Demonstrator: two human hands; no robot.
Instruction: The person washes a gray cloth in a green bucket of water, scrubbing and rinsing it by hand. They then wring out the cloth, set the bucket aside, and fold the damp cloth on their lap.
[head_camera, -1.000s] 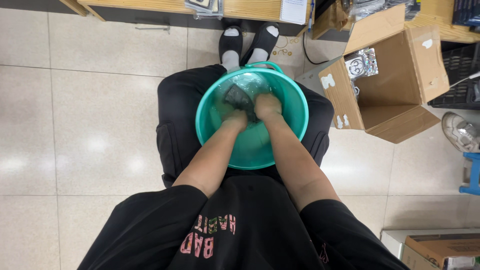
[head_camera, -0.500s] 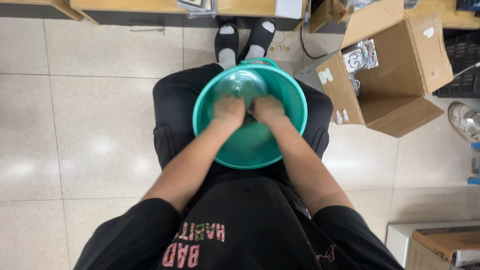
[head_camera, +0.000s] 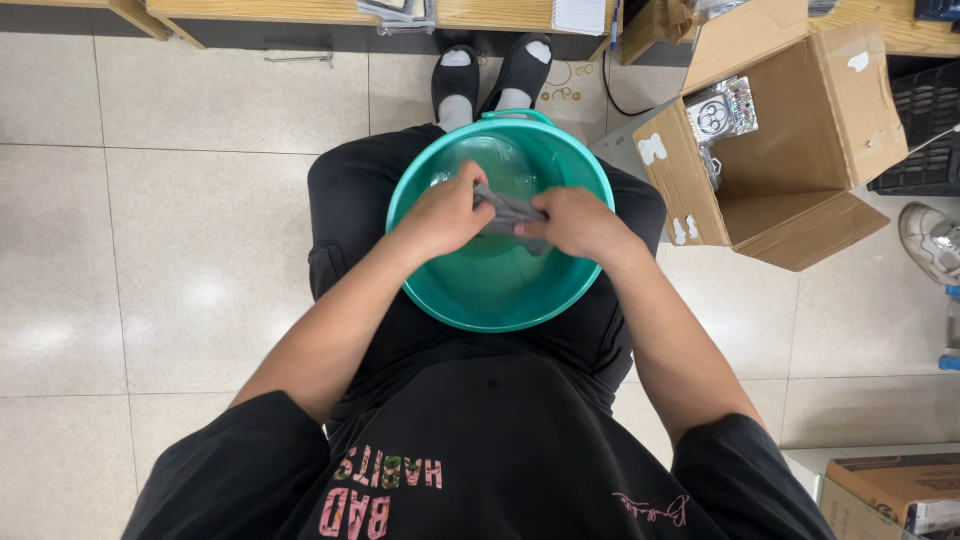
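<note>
A teal plastic basin (head_camera: 585, 281) rests on my lap and holds water. Over its middle, my left hand (head_camera: 444, 213) and my right hand (head_camera: 572, 223) both grip a small wet grey cloth (head_camera: 507, 210), stretched between them just above the water. Each hand holds one end, knuckles up. Most of the cloth is hidden under my fingers.
An open cardboard box (head_camera: 790, 150) lies on its side on the tiled floor at the right, with a shiny packet inside. A wooden bench edge (head_camera: 300, 12) runs along the top, beyond my feet. A white shoe (head_camera: 932, 238) sits far right, another box (head_camera: 890, 488) at lower right.
My hands have lifted out of the water and drawn slightly apart, bringing the grey cloth up between them. Earlier they were pressed down in the basin.
</note>
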